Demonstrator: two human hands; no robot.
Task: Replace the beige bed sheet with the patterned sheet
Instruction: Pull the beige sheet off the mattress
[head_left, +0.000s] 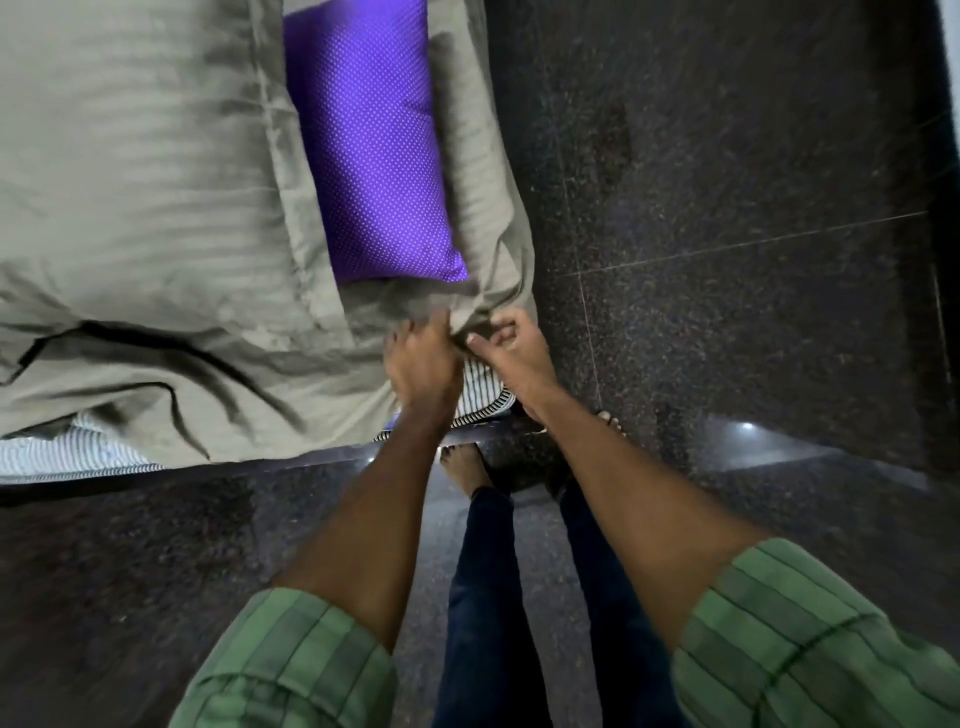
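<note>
At the bed's near corner, just past twelve o'clock of the bare feet, both arms stretch forward: the left hand (423, 364) clenches a bunched fold of the beige sheet (135, 218), and the right hand (511, 345) pinches the same corner. Striped mattress (475, 392) peeks beneath; a purple pillow (374, 156) lies at eleven o'clock. No readable writing.

Beige bed sheet (140, 208) lies rumpled, its corner bunched off the mattress.

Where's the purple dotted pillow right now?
In the head view, the purple dotted pillow lies on the bed's right side, in a fold of the beige bed sheet, just beyond both hands at the corner.
</note>
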